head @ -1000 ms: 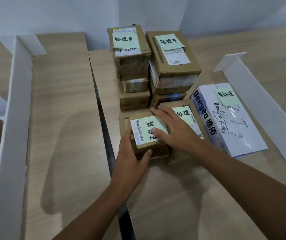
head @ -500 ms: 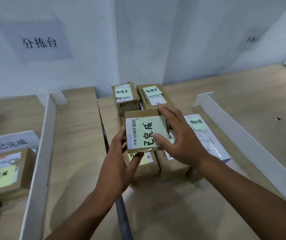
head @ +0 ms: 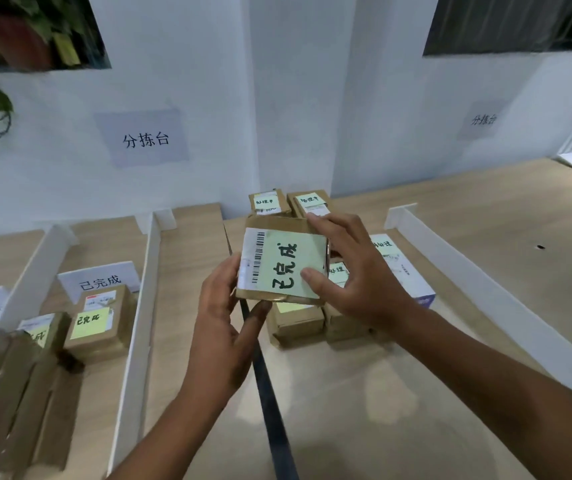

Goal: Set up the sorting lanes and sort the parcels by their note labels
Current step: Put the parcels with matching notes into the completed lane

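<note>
Far to the left of both hands, past a white divider [head: 139, 323], a sign card [head: 99, 280] reads 已完成. Before it rests a brown parcel [head: 95, 327] with the same words on its note.

Closer in, the left hand [head: 222, 327] grips the left edge and near corner of the held parcel [head: 284, 265]. This parcel is raised between the hands, above the pile [head: 295, 320], and its green note [head: 288, 268] also reads 已完成.

The right hand [head: 357, 271] clamps the opposite side, with its thumb on the note and its fingers over the far edge.

The box looks small, light and stiff. Its taped faces may be slick and the note could peel under a thumb, so the cardboard edges seem the safer hold.

Right of that hand lie a white parcel [head: 412, 282] and a second divider [head: 485, 292].
</note>
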Available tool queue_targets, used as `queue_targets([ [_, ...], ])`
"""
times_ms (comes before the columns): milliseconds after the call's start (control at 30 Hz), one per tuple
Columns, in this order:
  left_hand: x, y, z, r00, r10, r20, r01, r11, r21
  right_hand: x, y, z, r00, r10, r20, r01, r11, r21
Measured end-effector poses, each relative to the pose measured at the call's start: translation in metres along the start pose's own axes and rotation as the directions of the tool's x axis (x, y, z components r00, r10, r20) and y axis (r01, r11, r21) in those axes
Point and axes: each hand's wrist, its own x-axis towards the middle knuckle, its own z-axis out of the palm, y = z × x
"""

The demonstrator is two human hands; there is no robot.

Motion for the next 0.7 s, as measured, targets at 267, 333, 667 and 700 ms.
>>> queue_targets([
  [267, -0.004, 0.02, -0.039, 0.983, 0.004, -0.184, -0.055, 0.961, -0.272, -0.006, -0.061, 0.02, 0.991, 0.042, -0.123, -0.042, 0.999, 0.003],
  [333, -0.002, 0.025, -0.054, 0.979, 0.048, -0.196, -0.099, 0.961, -0.258, -0.004, -0.077, 0.03, 0.99, 0.03, -0.139, -0.031, 0.999, -0.009],
  [667, -0.006, 0.015, -0.14, 0.998, 0.065, -0.026, -0.069, 0.953, -0.294, 0.002, -0.135, 0.115, 0.978, 0.059, -0.2, -0.055, 0.998, 0.023],
  [700, -0.007, 0.01, -0.148, 0.997, 0.07, -0.011, -0.07, 0.955, -0.288, 0.003, -0.139, 0.125, 0.98, 0.047, -0.194, -0.039, 0.998, 0.047],
])
